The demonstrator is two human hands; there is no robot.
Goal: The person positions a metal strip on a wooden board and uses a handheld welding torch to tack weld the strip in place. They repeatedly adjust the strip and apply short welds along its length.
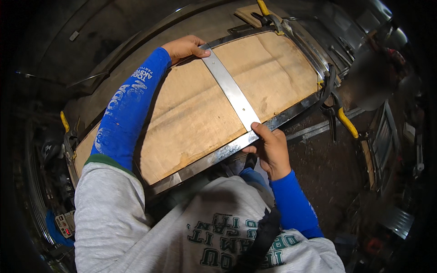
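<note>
A flat metal strip [228, 85] with small holes lies across a wooden board [182, 118], running from its far edge to its near edge. The board has a shiny metal frame [218, 152] along its sides. At the far end of the strip, my left hand [184, 48] grips it with the thumb on top; its other fingers are partly hidden past the edge. My right hand [271, 150] pinches the near end against the frame, thumb on top and fingers below the edge.
Clamps with yellow handles [348, 123] hold the frame at the right, with another yellow-handled clamp [65, 122] at the left. A small device with a red display [63, 225] sits at the lower left. Metal frames [384, 136] stand at the right by the dark floor.
</note>
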